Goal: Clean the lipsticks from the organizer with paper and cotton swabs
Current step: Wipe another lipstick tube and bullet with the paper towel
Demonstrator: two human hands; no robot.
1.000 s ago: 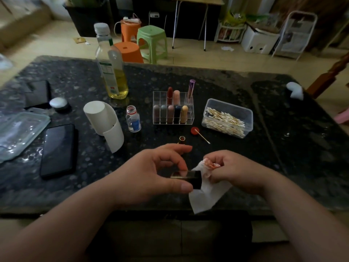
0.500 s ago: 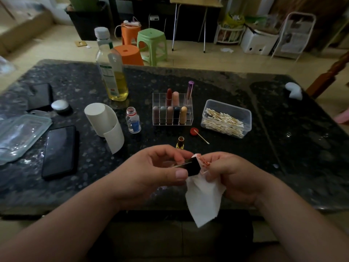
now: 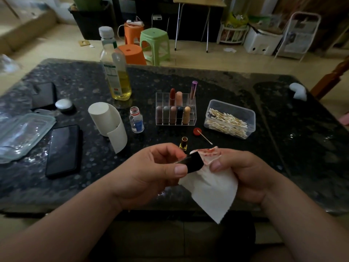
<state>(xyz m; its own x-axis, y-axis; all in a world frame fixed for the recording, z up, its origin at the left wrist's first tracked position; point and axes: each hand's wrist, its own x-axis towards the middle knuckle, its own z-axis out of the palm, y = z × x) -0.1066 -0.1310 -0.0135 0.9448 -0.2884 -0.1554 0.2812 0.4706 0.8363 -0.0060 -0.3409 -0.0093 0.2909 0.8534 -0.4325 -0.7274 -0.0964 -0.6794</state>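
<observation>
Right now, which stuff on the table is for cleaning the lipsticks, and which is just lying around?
For the job: black lipstick case in the left hand, stained paper in the right hand, organizer, paper roll, box of cotton swabs, loose swab.

Just lying about: near phone, far phone, clear plastic lid, white lump.
</observation>
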